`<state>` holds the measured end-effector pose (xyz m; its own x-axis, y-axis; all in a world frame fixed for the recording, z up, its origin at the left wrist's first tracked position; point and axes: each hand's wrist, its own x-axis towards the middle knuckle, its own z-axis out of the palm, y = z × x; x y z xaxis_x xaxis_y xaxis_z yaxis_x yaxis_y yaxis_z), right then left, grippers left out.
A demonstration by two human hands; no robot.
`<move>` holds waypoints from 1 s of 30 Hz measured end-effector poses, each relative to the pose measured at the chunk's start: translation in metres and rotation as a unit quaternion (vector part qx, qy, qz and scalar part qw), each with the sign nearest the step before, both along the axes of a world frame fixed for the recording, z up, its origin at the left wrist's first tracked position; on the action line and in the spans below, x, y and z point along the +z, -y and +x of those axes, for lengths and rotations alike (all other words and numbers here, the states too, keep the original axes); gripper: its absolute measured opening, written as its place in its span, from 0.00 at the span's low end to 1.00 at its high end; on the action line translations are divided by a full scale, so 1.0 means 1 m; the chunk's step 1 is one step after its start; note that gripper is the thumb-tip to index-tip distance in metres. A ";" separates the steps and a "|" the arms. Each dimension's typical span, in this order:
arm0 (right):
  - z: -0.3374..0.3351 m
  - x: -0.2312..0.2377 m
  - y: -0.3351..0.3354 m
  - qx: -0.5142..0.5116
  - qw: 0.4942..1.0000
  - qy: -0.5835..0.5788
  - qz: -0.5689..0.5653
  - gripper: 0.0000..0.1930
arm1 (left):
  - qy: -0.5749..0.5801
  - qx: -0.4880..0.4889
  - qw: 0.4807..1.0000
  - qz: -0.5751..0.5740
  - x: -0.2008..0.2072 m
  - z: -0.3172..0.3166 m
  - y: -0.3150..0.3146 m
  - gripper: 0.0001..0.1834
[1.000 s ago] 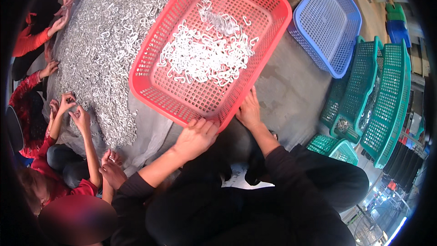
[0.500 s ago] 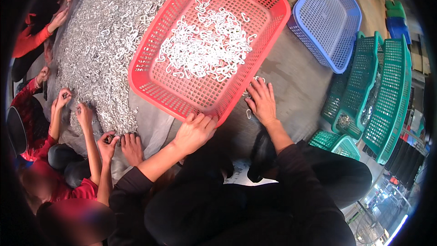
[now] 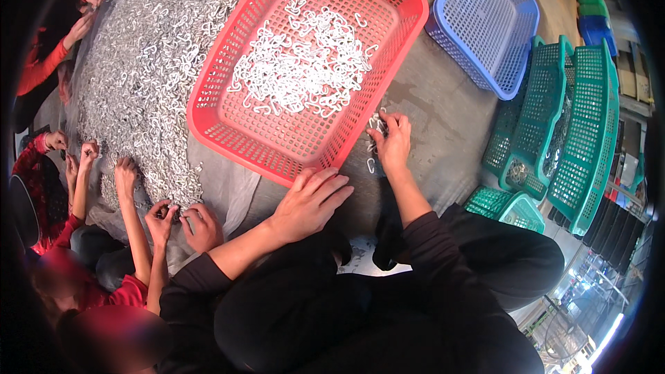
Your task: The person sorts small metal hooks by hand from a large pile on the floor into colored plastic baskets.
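A red plastic basket (image 3: 308, 142) lies before me, with a pile of shiny S-shaped metal hooks (image 3: 305, 62) inside. At its near rim is my left hand (image 3: 310, 202), open, its fingers stretched out together and no longer wrapped over the edge; whether they touch the rim I cannot tell. Right of the basket, my right hand (image 3: 393, 140) is closed, thumb and fingers bent round a few loose hooks (image 3: 376, 125) on the grey floor. One more hook (image 3: 372, 165) lies just below the thumb.
A large heap of metal hooks (image 3: 149, 62) spreads over a sheet on the left, where several co-workers' hands (image 3: 161, 221) handle small pieces. To the right stand a blue basket (image 3: 485, 34), tall green baskets (image 3: 585, 138) and a small green basket (image 3: 523, 213).
My left hand has let go of the basket rim and its fingers have straightened. My right hand has gone from spread flat to curled round the loose hooks. The view has shifted slightly.
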<state>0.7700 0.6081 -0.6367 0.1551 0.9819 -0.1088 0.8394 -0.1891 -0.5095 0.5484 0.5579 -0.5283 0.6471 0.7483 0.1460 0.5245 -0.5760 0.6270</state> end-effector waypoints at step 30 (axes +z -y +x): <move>-0.003 0.023 0.019 -0.031 0.987 0.090 -0.132 0.22 | 0.020 0.006 0.930 -0.367 -0.066 0.064 0.010 0.12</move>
<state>0.7665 0.5894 -0.6135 0.2547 0.9107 -0.3252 0.8940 -0.3499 -0.2797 0.6127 0.5479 -0.5941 0.6431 0.6632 -0.3829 0.4962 0.0199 0.8680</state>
